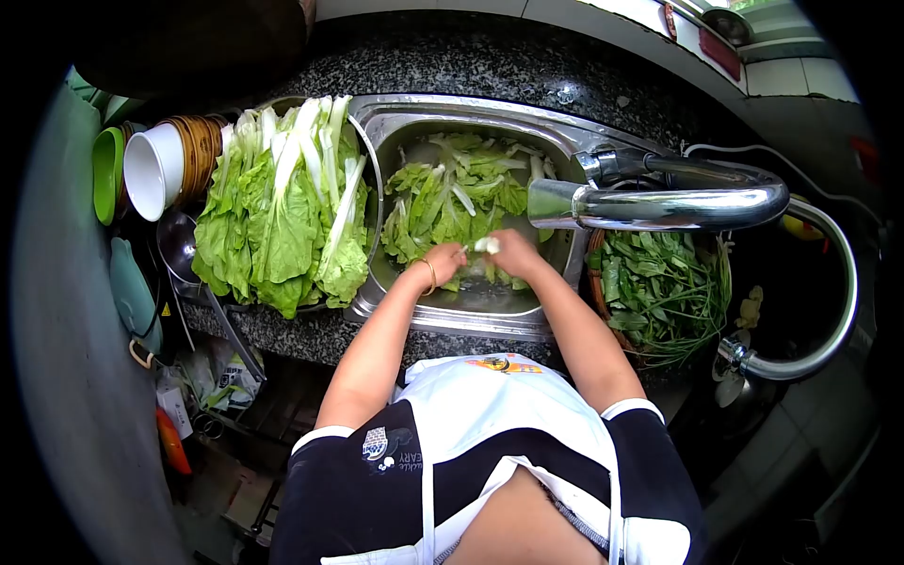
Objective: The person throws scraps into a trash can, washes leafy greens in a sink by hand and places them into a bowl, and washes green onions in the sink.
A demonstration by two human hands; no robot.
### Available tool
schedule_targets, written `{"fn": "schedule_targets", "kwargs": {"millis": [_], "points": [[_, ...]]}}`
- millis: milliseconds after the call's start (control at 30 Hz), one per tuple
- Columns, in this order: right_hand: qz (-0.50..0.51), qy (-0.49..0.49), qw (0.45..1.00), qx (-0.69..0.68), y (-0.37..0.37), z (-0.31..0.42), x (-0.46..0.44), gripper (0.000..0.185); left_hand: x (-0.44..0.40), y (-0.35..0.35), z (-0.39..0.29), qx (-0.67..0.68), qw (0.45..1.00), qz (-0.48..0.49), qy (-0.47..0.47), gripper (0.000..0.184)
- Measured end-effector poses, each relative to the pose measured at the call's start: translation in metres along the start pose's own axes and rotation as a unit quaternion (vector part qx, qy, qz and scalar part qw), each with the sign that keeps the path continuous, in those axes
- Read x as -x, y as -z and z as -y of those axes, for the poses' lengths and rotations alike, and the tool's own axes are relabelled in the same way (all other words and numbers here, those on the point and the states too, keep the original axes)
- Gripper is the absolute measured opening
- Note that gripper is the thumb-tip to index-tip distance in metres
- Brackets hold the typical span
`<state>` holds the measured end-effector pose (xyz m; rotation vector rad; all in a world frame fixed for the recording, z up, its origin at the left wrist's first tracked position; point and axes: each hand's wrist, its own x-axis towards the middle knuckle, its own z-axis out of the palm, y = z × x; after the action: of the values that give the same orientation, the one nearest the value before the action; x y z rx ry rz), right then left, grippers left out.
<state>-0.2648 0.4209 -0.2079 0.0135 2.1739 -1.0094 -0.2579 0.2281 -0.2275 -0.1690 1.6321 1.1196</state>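
Both hands are over the steel sink (pixel 441 320), low above the water at its near side. My left hand (pixel 444 260), with a gold bangle at the wrist, is closed in a pinch on a lettuce leaf whose green part shows under the fingers. Pale stem ends (pixel 487 245) stick out from my right hand (pixel 515 254), which is closed on lettuce too. Just beyond my fingers, loose green lettuce leaves (pixel 457 193) float in the water. Some fingertips are slightly blurred.
Left of the sink lies a tall pile of lettuce (pixel 273 212), beside stacked bowls (pixel 155 172) and a ladle (pixel 176 245). A chrome faucet (pixel 673 207) reaches over the sink's right side. Farther right stands a basket of dark leafy greens (pixel 659 287).
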Motion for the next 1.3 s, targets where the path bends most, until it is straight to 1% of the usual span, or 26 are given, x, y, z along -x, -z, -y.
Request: {"fn": "schedule_targets", "kwargs": {"millis": [33,67,133,167,233,267,300,367,433,467,533,600,633,667,733,767,833,867,933,1000,1033,1100,1200,1233,1267,1300], "points": [[-0.055,-0.090,0.994,-0.004,-0.001,-0.002,0.000,0.035,-0.002,0.003,0.004,-0.116,0.989,-0.078,-0.045,0.027],[-0.054,-0.088,0.995,-0.006,-0.001,-0.003,-0.001,0.035,-0.003,0.005,0.009,-0.231,0.956,-0.155,-0.089,0.028],[-0.099,-0.217,0.969,-0.055,0.003,-0.003,-0.003,0.040,0.015,0.002,-0.016,-0.199,0.962,-0.180,-0.054,0.028],[-0.019,-0.156,0.988,-0.002,-0.002,-0.008,-0.007,0.040,0.020,0.000,-0.023,-0.266,0.956,-0.123,-0.033,0.029],[0.006,-0.122,0.990,0.065,-0.004,-0.001,-0.004,0.040,0.021,-0.002,-0.033,-0.385,0.922,-0.033,0.001,0.027],[0.036,-0.086,0.986,0.134,-0.005,0.003,-0.003,0.039,0.013,0.000,-0.026,-0.384,0.923,-0.032,0.000,0.027],[-0.024,-0.160,0.982,0.095,-0.007,0.002,-0.004,0.042,-0.001,0.006,-0.010,-0.364,0.925,-0.095,0.043,0.026],[0.001,-0.120,0.988,0.094,-0.010,-0.010,-0.006,0.043,-0.017,0.013,0.006,-0.351,0.916,-0.179,0.080,0.026],[0.105,-0.042,0.992,0.057,-0.010,-0.016,-0.007,0.045,-0.007,0.007,-0.002,-0.323,0.932,-0.156,0.048,0.029],[0.104,-0.042,0.992,0.058,-0.010,-0.016,-0.006,0.045,-0.001,0.004,-0.009,-0.292,0.947,-0.131,0.014,0.033],[0.036,-0.031,0.999,-0.016,-0.004,-0.002,0.008,0.042,0.018,0.007,-0.027,-0.308,0.947,-0.085,0.020,0.039],[-0.021,-0.080,0.997,0.003,0.010,0.010,0.013,0.039,0.028,0.009,-0.029,-0.247,0.955,-0.153,-0.058,0.036],[-0.147,-0.037,0.988,0.007,0.016,0.010,0.011,0.038,0.033,0.012,-0.039,-0.201,0.959,-0.198,-0.032,0.033],[-0.271,0.006,0.963,0.010,0.020,0.008,0.008,0.037,0.035,0.013,-0.045,-0.175,0.946,-0.272,-0.036,0.027],[-0.417,0.126,0.898,0.063,0.019,-0.017,-0.019,0.037,0.032,0.019,-0.050,-0.114,0.928,-0.350,-0.050,0.025],[-0.419,0.128,0.897,0.063,0.023,-0.019,-0.032,0.037,0.025,0.022,-0.048,-0.116,0.927,-0.352,-0.052,0.025],[-0.524,0.129,0.838,0.079,0.031,-0.021,-0.053,0.040,0.007,0.024,-0.037,-0.108,0.898,-0.410,-0.120,0.020],[-0.525,0.132,0.837,0.078,0.032,-0.022,-0.060,0.040,-0.001,0.025,-0.034,-0.109,0.897,-0.412,-0.121,0.020],[-0.302,-0.070,0.948,0.064,0.033,-0.025,-0.067,0.046,-0.014,0.024,-0.038,-0.109,0.891,-0.436,-0.068,0.018],[-0.208,-0.073,0.972,0.085,0.028,-0.028,-0.058,0.046,-0.022,0.021,-0.044,-0.103,0.892,-0.437,-0.046,0.022],[-0.167,-0.015,0.977,0.132,0.027,-0.027,-0.052,0.045,-0.024,0.020,-0.050,-0.105,0.885,-0.452,-0.021,0.025],[-0.121,0.043,0.975,0.182,0.028,-0.026,-0.045,0.044,-0.025,0.020,-0.061,-0.080,0.882,-0.463,0.033,0.034],[-0.149,0.003,0.986,0.077,0.028,-0.021,-0.039,0.041,-0.040,0.027,-0.057,-0.040,0.875,-0.480,0.041,0.036],[-0.155,-0.006,0.986,0.058,0.027,-0.017,-0.034,0.040,-0.051,0.033,-0.045,0.004,0.891,-0.454,-0.025,0.038],[-0.162,-0.015,0.986,0.038,0.026,-0.014,-0.030,0.040,-0.061,0.034,-0.034,0.002,0.892,-0.452,-0.026,0.038],[-0.166,-0.011,0.985,0.049,0.027,-0.009,-0.025,0.040,-0.065,0.034,-0.032,0.096,0.902,-0.411,-0.097,0.039]]}}
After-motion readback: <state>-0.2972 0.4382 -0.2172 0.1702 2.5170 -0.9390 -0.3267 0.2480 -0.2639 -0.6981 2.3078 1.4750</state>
